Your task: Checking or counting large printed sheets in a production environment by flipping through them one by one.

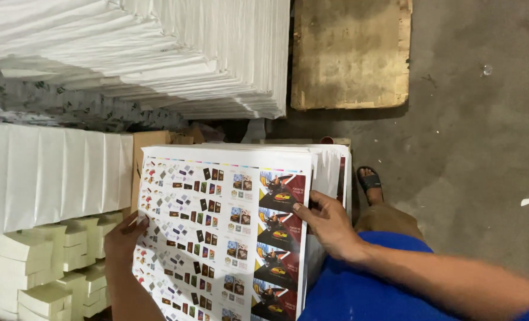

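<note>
Both hands on the top large white printed sheet with rows of small colour labels [217, 232], lying on the stack of same sheets [329, 163]. My left hand [122, 238] pinches its left edge, fingers closed on paper. My right hand [329, 226] grips the right edge, thumb on top. Risks: sheet creasing if hands pull unevenly; extra sheets lifting along. Small cream paper blocks [44, 261] sit left, on the floor.

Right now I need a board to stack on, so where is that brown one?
The brown board lies flat on the concrete floor at the top of the head view, right of the tall white paper stack.
</note>
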